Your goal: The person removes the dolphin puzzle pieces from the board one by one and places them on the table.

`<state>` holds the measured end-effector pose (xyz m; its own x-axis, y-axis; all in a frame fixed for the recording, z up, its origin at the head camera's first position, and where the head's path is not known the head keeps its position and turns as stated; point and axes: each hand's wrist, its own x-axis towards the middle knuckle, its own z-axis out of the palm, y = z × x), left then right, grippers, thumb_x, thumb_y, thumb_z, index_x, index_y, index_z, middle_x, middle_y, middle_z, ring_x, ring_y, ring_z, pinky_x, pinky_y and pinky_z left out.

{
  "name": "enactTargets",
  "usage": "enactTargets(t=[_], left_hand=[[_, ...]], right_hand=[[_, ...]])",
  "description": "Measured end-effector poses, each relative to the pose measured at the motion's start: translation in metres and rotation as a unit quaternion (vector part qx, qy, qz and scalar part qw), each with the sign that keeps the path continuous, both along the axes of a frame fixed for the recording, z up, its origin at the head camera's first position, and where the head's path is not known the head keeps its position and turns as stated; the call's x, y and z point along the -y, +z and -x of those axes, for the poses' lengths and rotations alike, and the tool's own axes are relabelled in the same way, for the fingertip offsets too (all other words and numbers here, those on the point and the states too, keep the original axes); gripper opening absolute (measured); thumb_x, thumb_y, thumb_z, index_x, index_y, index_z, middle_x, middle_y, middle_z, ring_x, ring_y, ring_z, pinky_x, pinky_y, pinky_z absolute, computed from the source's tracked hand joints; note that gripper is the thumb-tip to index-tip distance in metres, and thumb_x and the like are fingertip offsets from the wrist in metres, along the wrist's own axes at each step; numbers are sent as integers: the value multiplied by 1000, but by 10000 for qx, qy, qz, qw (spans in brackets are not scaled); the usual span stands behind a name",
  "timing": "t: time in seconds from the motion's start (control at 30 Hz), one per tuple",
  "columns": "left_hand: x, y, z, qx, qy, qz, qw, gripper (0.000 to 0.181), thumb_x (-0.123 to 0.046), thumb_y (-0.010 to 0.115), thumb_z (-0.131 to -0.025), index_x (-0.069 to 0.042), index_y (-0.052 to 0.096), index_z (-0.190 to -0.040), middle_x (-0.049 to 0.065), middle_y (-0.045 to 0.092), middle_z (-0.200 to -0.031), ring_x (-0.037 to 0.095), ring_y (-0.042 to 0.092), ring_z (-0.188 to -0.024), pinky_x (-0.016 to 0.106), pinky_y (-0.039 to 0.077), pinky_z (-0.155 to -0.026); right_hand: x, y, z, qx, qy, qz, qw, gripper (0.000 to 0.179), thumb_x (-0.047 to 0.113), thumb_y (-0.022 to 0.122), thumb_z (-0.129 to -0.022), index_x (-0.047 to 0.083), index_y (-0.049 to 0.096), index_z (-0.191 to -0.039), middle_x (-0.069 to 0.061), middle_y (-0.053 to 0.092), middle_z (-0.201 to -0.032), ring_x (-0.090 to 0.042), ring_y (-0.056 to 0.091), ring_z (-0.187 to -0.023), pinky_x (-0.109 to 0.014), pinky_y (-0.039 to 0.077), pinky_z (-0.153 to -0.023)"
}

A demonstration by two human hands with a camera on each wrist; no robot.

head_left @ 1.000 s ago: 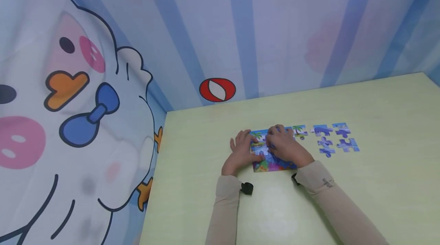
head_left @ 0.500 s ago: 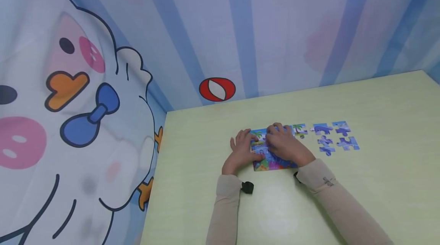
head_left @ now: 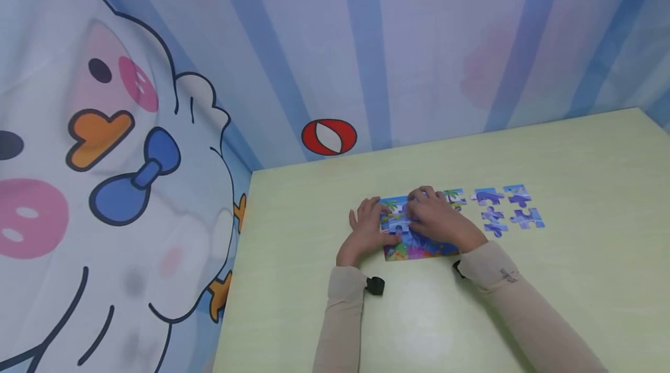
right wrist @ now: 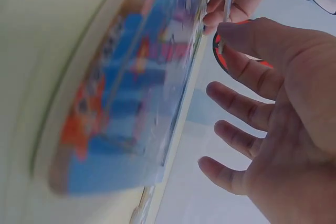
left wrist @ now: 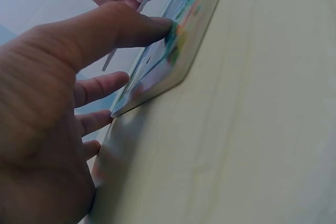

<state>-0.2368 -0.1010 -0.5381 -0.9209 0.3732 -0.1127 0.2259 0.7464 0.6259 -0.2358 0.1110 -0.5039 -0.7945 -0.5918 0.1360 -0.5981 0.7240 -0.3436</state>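
A jigsaw puzzle board with a bright undersea picture lies on the table. My left hand rests at its left side, thumb on the picture and the other fingers along the edge. My right hand is over the board's middle. In the right wrist view its thumb and forefinger pinch a thin puzzle piece, seen edge-on and raised off the board. The left wrist view shows this puzzle piece beyond my left thumb. My right hand hides part of the board, and the piece's picture cannot be made out.
A palm-tree puzzle piece lies by the board's upper right corner. Further right are several loose pieces, among them a dolphin-like piece and a purple-blue piece. A printed cloth backdrop stands behind the pale table.
My right hand and wrist have shifted slightly to the right, uncovering a bit more of the board's middle. My left hand has stayed in place.
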Motion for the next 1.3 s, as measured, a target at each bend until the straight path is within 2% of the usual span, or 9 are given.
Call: enactTargets(t=[0.27,0.63,1.03,1.3], left_hand=[[0,0,-1,17,31,-72,10000,57,-35,80,-82,-12,53,-127,11,23,-163,31,6,-153,61,-5,-117],[-1,-1,-1,28,48,-108,9999,54,-35,80,-82,-13,54,-125,10,22,-163,31,6,-153,61,-6,-117],[-1,-2,-1,24,51,-174,9998,52,-33,80,-83,-14,54,-124,9,22,-163,31,5,-153,61,-7,-117],[-1,-3,-1,-9,50,-160,9999,51,-34,80,-83,-15,55,-123,10,22,-163,32,5,-153,61,-7,-117]], right_hand=[[-17,5,-2,186,-38,154,9997,11,7,67,-95,12,60,-87,-22,54,-126,-49,39,-128,-71,34,-96],[-37,8,-8,280,-251,93,9992,9,7,69,-94,11,64,-88,-23,55,-126,-50,38,-127,-72,34,-94],[-67,3,-15,331,-522,3,9981,9,7,68,-94,11,62,-88,-25,54,-126,-53,35,-127,-71,34,-93],[-87,-1,-18,337,-685,43,9971,7,8,70,-92,9,64,-90,-26,54,-125,-54,35,-127,-76,31,-94]])
